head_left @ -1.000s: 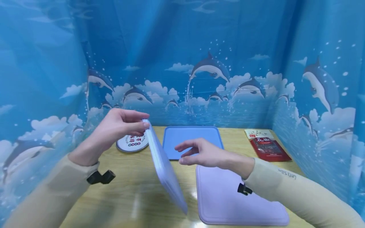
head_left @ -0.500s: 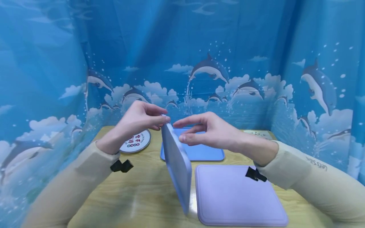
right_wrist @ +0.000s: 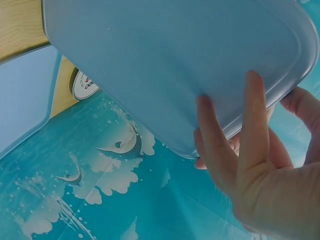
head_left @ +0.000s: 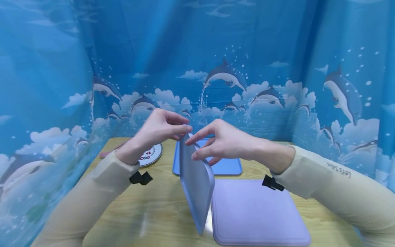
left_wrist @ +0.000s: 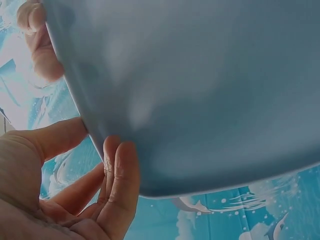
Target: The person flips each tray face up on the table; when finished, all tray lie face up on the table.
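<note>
A thin blue-grey tray [head_left: 195,181] stands on edge in the air, tilted, above the table's middle. My left hand [head_left: 160,126] pinches its top rim between thumb and fingers; in the left wrist view, the fingertips [left_wrist: 125,160] lie on the tray's inner face. Close beside it, my right hand [head_left: 226,140] holds the same rim nearer to me. The right wrist view has two fingers of the right hand [right_wrist: 270,170] against the tray's outer face and the thumb at the rim. A flat lavender tray [head_left: 259,212] lies just right of the held one.
A light blue tray [head_left: 228,166] lies at the back, partly behind my right hand. A white plate with dark rim and red lettering [head_left: 153,156] is behind my left wrist. Something pink [head_left: 108,154] shows at the table's left edge. A dolphin-print curtain [head_left: 228,75] surrounds the table.
The left hand has carried the tray right and turned its inner face towards view. My right hand has come up and taken its rim. The red seasoning packet is now hidden behind the right arm.
</note>
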Demonstrator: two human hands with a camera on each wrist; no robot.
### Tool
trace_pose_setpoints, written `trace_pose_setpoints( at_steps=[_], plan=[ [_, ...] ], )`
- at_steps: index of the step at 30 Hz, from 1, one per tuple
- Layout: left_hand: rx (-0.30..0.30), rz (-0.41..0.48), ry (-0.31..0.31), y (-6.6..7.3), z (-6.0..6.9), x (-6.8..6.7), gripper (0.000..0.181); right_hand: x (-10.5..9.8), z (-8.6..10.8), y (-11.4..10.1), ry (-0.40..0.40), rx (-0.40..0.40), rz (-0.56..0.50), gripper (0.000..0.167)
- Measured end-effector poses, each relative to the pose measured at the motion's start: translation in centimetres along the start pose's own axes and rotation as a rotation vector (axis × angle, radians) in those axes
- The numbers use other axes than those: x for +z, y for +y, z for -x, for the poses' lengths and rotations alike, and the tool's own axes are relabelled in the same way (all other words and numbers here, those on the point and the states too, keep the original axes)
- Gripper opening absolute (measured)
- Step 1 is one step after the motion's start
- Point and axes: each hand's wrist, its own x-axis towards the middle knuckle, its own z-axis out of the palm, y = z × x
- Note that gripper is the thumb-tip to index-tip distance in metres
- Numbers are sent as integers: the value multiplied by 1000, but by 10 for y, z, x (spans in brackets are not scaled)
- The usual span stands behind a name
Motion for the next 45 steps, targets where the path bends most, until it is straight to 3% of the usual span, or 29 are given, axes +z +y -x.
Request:
trace_pose_setpoints(
  at_steps=[4,11,16,20,26,29,31,37,45],
  plan=[
    [23,-8,5,1,-3,4,40,0,2,-1,55,-7,80,32],
    [87,-12,-10,2,-10,14,38,-5,1,6,161,18,228,33],
    [94,-2,23,-14,-2,15,42,-6,0,18,232,81,201,31],
    [41,0,-17,-44,15,7,42,-8,2,31,266,120,117,31],
    [-145,42,-141,-124,46,0,53,-10,4,45,282,116,7,33],
    [-197,32,-147,-158,58,5,56,-11,5,50,288,120,-40,35],
    [-229,12,-121,-173,64,8,57,-11,6,52,295,123,-76,36],
    [-321,-16,-57,-200,78,9,58,-8,7,66,331,112,-170,34],
    [-382,151,34,-223,84,19,52,3,11,91,394,83,-302,40]
  ],
)
